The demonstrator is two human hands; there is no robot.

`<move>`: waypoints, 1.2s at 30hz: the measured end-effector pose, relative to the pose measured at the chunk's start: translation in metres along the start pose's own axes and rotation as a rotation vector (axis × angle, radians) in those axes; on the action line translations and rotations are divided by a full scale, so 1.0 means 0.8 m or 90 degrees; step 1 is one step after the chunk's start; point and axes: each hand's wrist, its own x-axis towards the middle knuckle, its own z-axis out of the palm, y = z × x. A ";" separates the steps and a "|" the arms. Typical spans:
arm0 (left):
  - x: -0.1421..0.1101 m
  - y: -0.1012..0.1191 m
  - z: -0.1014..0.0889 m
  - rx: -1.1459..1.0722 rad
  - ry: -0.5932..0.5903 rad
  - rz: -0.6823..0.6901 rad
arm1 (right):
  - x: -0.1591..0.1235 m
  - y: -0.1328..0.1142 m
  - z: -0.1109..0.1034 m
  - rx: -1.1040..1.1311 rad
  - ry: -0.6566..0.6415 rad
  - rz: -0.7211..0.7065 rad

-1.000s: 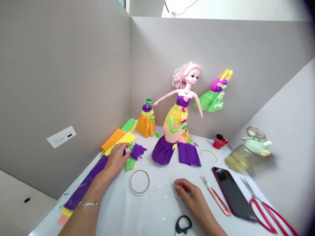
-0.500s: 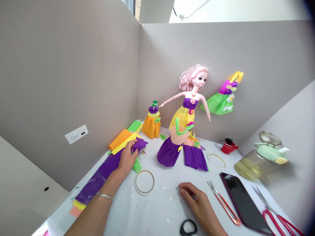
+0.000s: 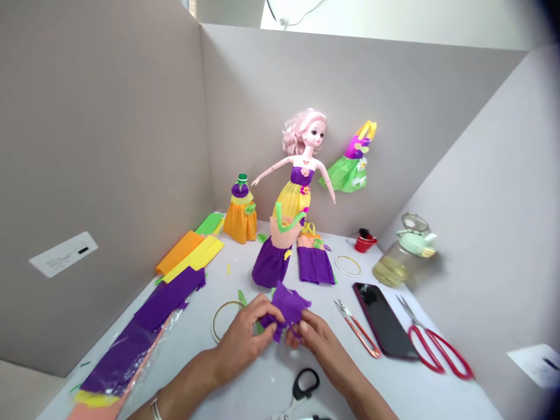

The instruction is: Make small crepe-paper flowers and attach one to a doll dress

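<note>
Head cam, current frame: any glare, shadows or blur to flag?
Head view: bright glints on the plastic wrap at lower left; soft shadow just right of the jug; dark, blurred patch along the right edge, worst at upper right; print on the left label unreadable; left hand, right hand and purple scrap clear enough to make out.

Looks bright and fairly evenly lit, palest along the top at centre and right. Shows a soft shadow beside the jug (image 3: 399, 259) at right, glints on plastic wrap (image 3: 139, 366) at lower left. Darkens and blurs toward the right edge; stretches near the corners.
</note>
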 end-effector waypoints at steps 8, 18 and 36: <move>-0.003 -0.025 0.031 -0.046 -0.090 -0.134 | 0.001 -0.007 0.011 0.164 0.134 0.054; 0.010 -0.021 -0.002 -0.019 -0.165 -0.151 | 0.011 -0.016 -0.028 0.210 0.242 0.020; 0.008 -0.047 -0.037 0.326 -0.032 -0.113 | 0.121 -0.013 -0.046 0.244 0.232 -0.015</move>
